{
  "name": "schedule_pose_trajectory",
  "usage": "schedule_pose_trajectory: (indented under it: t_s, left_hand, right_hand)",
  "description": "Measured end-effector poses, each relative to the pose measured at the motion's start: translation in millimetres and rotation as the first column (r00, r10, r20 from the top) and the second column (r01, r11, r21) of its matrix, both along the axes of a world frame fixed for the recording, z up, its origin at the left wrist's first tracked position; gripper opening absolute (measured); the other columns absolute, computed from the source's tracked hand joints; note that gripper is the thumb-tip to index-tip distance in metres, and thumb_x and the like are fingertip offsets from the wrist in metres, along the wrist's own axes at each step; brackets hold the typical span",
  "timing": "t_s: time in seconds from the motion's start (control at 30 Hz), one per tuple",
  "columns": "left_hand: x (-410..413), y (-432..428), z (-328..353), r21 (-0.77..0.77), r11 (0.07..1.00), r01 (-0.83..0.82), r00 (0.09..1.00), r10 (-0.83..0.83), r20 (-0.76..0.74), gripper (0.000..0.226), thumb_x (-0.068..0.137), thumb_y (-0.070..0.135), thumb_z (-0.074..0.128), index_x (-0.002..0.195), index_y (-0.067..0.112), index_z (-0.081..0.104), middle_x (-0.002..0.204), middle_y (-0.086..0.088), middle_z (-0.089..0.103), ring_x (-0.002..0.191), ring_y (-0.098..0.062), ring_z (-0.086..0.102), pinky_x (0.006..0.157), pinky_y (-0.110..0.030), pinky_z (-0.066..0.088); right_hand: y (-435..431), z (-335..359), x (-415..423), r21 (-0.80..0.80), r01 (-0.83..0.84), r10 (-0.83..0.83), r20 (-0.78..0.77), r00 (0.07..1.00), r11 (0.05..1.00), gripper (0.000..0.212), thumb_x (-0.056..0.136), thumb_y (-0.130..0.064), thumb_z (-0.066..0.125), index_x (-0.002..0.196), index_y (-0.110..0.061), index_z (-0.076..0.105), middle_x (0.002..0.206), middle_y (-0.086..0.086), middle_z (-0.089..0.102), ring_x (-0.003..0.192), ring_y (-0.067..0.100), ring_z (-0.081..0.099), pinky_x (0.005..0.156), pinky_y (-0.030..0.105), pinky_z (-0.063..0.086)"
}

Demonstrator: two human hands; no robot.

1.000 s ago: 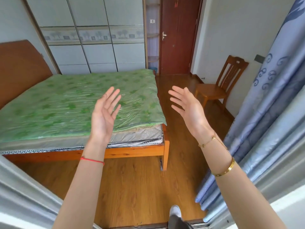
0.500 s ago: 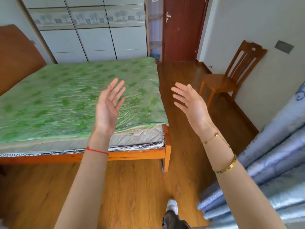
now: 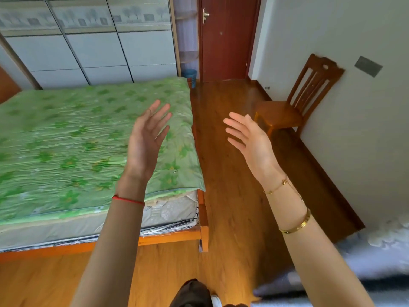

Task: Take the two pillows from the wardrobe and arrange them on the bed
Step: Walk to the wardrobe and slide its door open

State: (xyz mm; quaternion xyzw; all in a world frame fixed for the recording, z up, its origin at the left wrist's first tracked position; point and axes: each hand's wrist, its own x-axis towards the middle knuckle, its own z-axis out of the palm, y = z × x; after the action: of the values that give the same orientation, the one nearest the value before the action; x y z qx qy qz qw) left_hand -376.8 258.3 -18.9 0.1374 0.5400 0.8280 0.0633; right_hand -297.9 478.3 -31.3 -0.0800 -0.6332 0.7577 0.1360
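Note:
A bed [image 3: 66,151] with a green flower-patterned cover fills the left half of the view, on an orange wooden frame. Behind it stands the grey wardrobe [image 3: 99,52] with its sliding doors shut. No pillow is visible anywhere. My left hand [image 3: 147,140] is raised over the bed's near right corner, fingers spread, holding nothing. My right hand [image 3: 250,138] is raised over the wooden floor beside the bed, palm facing left, fingers apart and empty.
A wooden chair [image 3: 294,103] stands against the right wall. A dark red door [image 3: 225,36] is shut at the back, with a blue bin [image 3: 190,76] beside the wardrobe. Blue-grey curtain fabric [image 3: 358,262] lies at the lower right. Wooden floor runs between bed and chair.
The view has moved forward into the room and tilted down; the curtain has slid out toward the lower right. Both hands stay raised and open, now nearer the bed's corner.

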Motion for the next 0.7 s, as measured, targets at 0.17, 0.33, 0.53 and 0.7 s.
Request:
schedule_pose_trajectory:
  t_s: [0.17, 0.33, 0.53, 0.7]
  left_hand:
    - [-40, 51, -11, -0.020, 0.999, 0.039, 0.999, -0.039, 0.010, 0.046, 0.105, 0.034, 0.034, 0.144, 0.016, 0.051, 0.138, 0.000, 0.065, 0.131, -0.014, 0.058, 0.115, -0.038, 0.038]
    - [-91, 106, -26, -0.019, 0.996, 0.084, 0.996, -0.083, 0.027, 0.047, 0.106, 0.033, 0.032, 0.146, 0.015, 0.049, 0.140, -0.001, 0.063, 0.131, -0.014, 0.058, 0.113, -0.037, 0.040]
    - [-174, 181, -45, -0.013, 0.990, 0.138, 0.989, -0.137, 0.051, 0.046, 0.107, 0.032, 0.032, 0.146, 0.015, 0.049, 0.142, -0.002, 0.062, 0.133, -0.015, 0.057, 0.118, -0.041, 0.036]
    - [-255, 244, -45, 0.035, 0.991, 0.126, 0.990, -0.128, 0.057, 0.044, 0.107, 0.031, 0.033, 0.144, 0.015, 0.052, 0.141, -0.003, 0.062, 0.133, -0.017, 0.057, 0.120, -0.044, 0.034]
  right_hand:
    - [51, -9, -36, -0.028, 0.045, -0.045, 0.026, 0.999, 0.999, 0.045, 0.105, -0.044, 0.032, 0.137, -0.023, 0.055, 0.131, -0.009, 0.064, 0.123, 0.011, 0.058, 0.102, 0.026, 0.045]
    - [107, -27, -82, -0.041, 0.074, -0.072, 0.046, 0.996, 0.996, 0.044, 0.104, -0.045, 0.031, 0.136, -0.026, 0.055, 0.132, -0.012, 0.063, 0.123, 0.008, 0.058, 0.104, 0.026, 0.043]
    - [178, -37, -164, -0.028, 0.100, -0.099, 0.063, 0.993, 0.995, 0.040, 0.104, -0.046, 0.031, 0.131, -0.031, 0.057, 0.132, -0.012, 0.063, 0.123, 0.008, 0.059, 0.107, 0.028, 0.042]
    - [236, -32, -243, 0.002, 0.092, -0.092, 0.064, 0.994, 0.996, 0.042, 0.105, -0.043, 0.029, 0.134, -0.026, 0.054, 0.135, -0.008, 0.061, 0.123, 0.010, 0.058, 0.103, 0.025, 0.043]
